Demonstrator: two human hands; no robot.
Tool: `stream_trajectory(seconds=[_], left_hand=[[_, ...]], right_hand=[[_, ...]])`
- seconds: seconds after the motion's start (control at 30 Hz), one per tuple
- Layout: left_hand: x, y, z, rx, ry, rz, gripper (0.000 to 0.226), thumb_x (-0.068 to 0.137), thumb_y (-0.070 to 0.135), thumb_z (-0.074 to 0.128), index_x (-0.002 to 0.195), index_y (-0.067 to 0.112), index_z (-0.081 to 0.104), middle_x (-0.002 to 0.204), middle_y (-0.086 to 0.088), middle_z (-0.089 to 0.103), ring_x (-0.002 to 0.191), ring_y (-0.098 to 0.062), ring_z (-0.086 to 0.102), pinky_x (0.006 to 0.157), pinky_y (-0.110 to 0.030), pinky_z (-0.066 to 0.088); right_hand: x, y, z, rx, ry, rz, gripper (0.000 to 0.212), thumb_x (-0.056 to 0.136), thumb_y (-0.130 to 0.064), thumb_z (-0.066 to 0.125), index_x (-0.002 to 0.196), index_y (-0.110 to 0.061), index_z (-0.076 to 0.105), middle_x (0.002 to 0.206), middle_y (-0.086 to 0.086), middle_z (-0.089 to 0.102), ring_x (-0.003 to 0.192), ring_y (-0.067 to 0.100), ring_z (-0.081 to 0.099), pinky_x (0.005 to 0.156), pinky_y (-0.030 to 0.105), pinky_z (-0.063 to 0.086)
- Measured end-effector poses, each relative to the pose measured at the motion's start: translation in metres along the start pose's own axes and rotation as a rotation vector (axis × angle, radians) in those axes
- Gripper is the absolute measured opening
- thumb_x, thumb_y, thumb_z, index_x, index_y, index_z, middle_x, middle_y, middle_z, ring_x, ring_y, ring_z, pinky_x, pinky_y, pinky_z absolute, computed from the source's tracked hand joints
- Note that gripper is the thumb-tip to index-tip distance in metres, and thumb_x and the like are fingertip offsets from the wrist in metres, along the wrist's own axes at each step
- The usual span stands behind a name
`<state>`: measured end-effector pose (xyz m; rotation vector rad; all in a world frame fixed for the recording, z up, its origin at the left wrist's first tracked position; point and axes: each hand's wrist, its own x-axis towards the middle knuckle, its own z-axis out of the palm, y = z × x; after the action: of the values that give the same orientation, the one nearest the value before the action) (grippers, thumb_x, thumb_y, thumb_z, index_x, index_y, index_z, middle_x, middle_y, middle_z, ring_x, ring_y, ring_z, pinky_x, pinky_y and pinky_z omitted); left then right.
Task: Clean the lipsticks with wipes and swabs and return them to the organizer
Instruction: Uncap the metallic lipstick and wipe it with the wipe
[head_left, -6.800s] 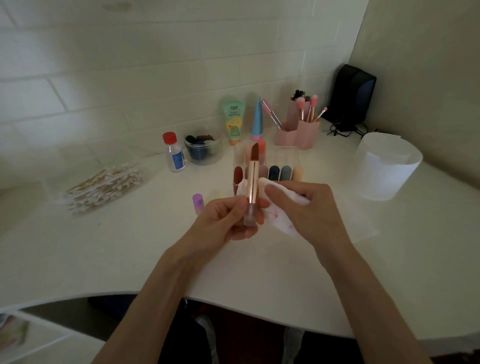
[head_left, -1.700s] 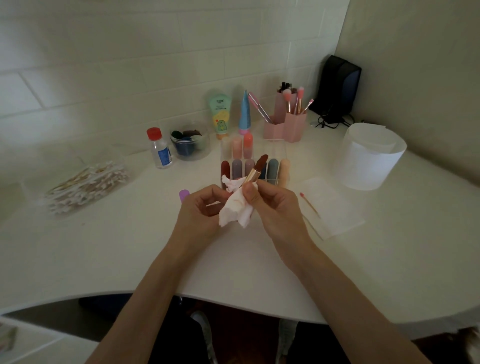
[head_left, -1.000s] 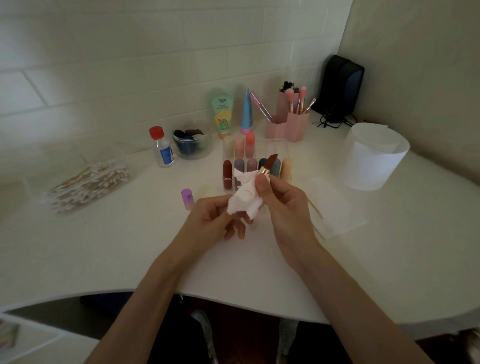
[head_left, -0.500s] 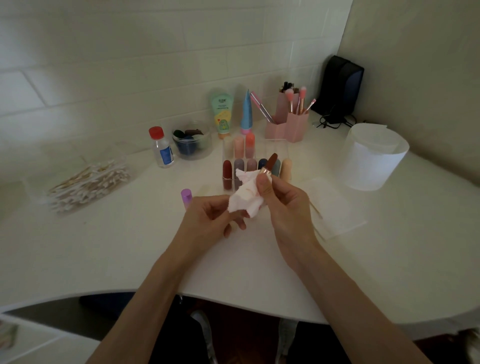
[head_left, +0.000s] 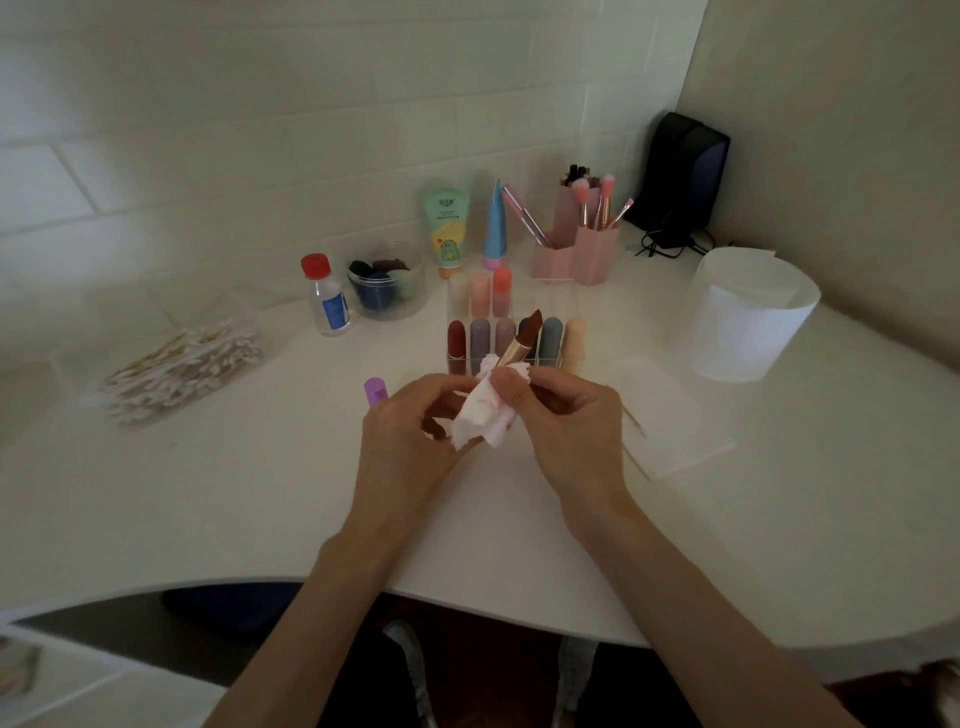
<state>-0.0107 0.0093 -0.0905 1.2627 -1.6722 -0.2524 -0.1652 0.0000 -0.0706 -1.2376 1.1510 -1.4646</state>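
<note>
Head view: the right hand (head_left: 571, 431) pinches a gold-cased lipstick (head_left: 524, 335) between thumb and curled fingers, its brown-red tip tilted up just beyond the fingertips. The left hand (head_left: 410, 441) curls its fingers onto a crumpled, pink-stained wipe (head_left: 483, 415) wrapped round the case under the right thumb. Just past both hands' fingers stands the clear organizer (head_left: 553, 301). Farther off, a green tube (head_left: 447, 228) and a blue-labelled bottle (head_left: 327, 296) carry writing too small to read

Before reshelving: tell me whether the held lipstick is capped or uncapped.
Uncapped: the lipstick shows its bare brown bullet above the gold collar, pinched by the right hand.
</note>
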Motion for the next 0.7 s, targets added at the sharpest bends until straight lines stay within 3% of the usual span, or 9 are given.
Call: stream_trajectory(seconds=[0.1,0.17,0.27,0.33,0.43,0.53,0.63,0.7], left_hand=[[-0.001,0.002,0.0,-0.011,-0.013,-0.01,0.038,0.078,0.032,0.075,0.108,0.008,0.076,0.092,-0.004,0.077,0.079,-0.01,0.069,0.075,-0.015,0.056],[0.0,0.003,-0.002,-0.094,-0.009,-0.083,0.034,0.078,0.028,0.075,0.108,0.013,0.075,0.089,0.002,0.076,0.078,-0.008,0.071,0.074,-0.016,0.057],[0.001,0.005,-0.005,-0.178,0.023,-0.201,0.032,0.082,0.004,0.079,0.109,0.018,0.072,0.092,0.008,0.074,0.081,-0.002,0.072,0.07,-0.015,0.057],[0.003,0.007,-0.005,-0.168,0.015,-0.253,0.027,0.086,0.009,0.077,0.111,0.019,0.07,0.095,0.012,0.072,0.083,0.005,0.07,0.064,-0.013,0.056],[0.005,0.012,-0.002,-0.127,-0.016,-0.327,0.017,0.089,0.02,0.076,0.101,0.024,0.066,0.089,0.028,0.062,0.069,0.017,0.064,0.058,-0.005,0.048],[0.008,0.01,0.0,-0.104,-0.013,-0.348,0.013,0.087,0.025,0.077,0.098,0.023,0.069,0.088,0.027,0.064,0.061,0.004,0.067,0.062,-0.007,0.049],[0.011,0.007,0.0,-0.012,-0.044,-0.34,0.013,0.084,0.03,0.078,0.092,0.034,0.068,0.089,0.023,0.067,0.062,-0.004,0.067,0.069,-0.02,0.057],[0.012,0.007,0.002,0.022,-0.063,-0.344,0.015,0.083,0.027,0.078,0.088,0.036,0.066,0.086,0.022,0.068,0.064,-0.002,0.066,0.07,-0.023,0.056]], right_hand=[[-0.001,-0.001,0.0,-0.091,0.017,-0.106,0.016,0.077,-0.043,0.073,0.09,-0.035,0.075,0.083,-0.024,0.074,0.085,0.006,0.072,0.074,0.014,0.055],[0.0,0.003,-0.002,-0.148,0.015,-0.17,0.013,0.084,-0.036,0.076,0.094,-0.029,0.078,0.086,-0.016,0.076,0.084,0.012,0.071,0.075,0.018,0.056],[-0.002,0.005,-0.003,-0.182,0.017,-0.182,0.016,0.088,-0.034,0.074,0.098,-0.023,0.078,0.088,-0.009,0.076,0.084,0.01,0.07,0.074,0.015,0.055],[-0.003,0.002,-0.005,-0.178,0.069,-0.168,0.022,0.087,-0.039,0.071,0.099,-0.021,0.077,0.088,-0.01,0.076,0.083,0.006,0.07,0.074,0.014,0.054],[0.002,0.001,-0.016,-0.084,0.146,-0.141,0.011,0.091,-0.023,0.076,0.096,-0.015,0.08,0.083,-0.004,0.077,0.076,0.013,0.069,0.072,0.02,0.055],[0.004,-0.001,-0.023,-0.046,0.155,-0.135,0.007,0.092,-0.019,0.076,0.093,-0.014,0.08,0.079,-0.001,0.076,0.078,0.027,0.069,0.071,0.025,0.055],[0.003,-0.001,-0.023,-0.077,0.153,-0.137,0.008,0.092,-0.021,0.076,0.093,-0.014,0.08,0.078,-0.003,0.075,0.073,0.02,0.067,0.067,0.02,0.052],[0.004,-0.001,-0.023,-0.113,0.153,-0.147,0.01,0.092,-0.023,0.076,0.093,-0.013,0.08,0.078,-0.003,0.074,0.072,0.015,0.066,0.066,0.02,0.051]])
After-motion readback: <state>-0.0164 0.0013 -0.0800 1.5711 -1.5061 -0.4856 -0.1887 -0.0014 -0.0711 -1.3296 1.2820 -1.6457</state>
